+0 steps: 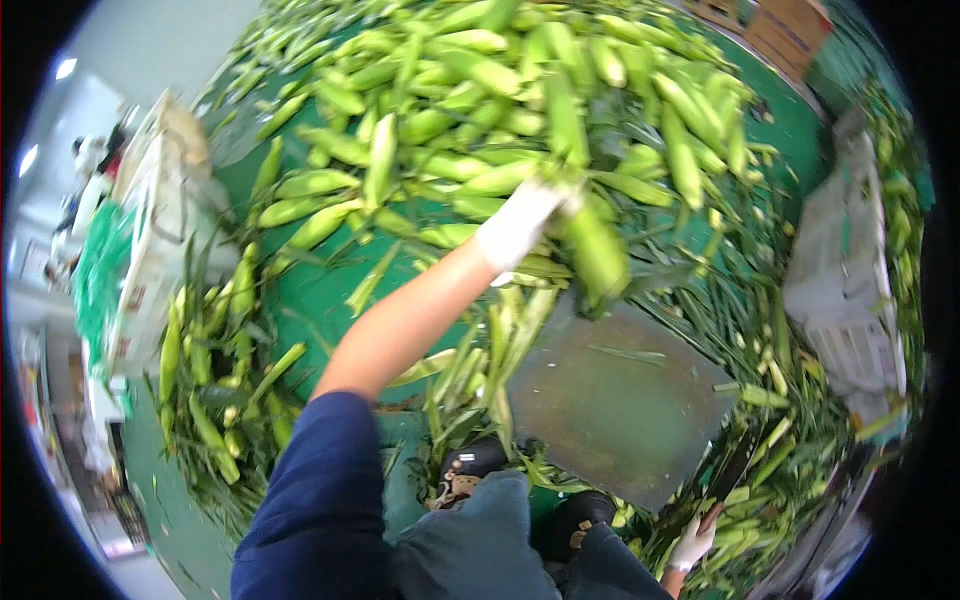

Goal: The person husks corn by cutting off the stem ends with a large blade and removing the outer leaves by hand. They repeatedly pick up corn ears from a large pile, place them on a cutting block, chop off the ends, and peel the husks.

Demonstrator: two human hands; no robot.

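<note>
My left hand [522,222], in a white glove, reaches over the near edge of a large heap of green-husked corn [470,90]. Its fingers are closed around an ear of corn [597,255], which is smeared by motion and hangs above the far corner of a grey square board [625,400]. At the lower right, my right hand [692,542], also gloved in white, grips the handle of a knife [735,465]. The long dark blade points away from me, past the board's right side, over cut husks and leaves.
Loose leaves and husks [785,470] lie thick around the board. More ears and leaves [225,370] are piled at the left. White plastic crates stand at the left [165,250] and right [840,270]. A cardboard box [785,35] sits at the far right. My shoes [470,460] are beside the board.
</note>
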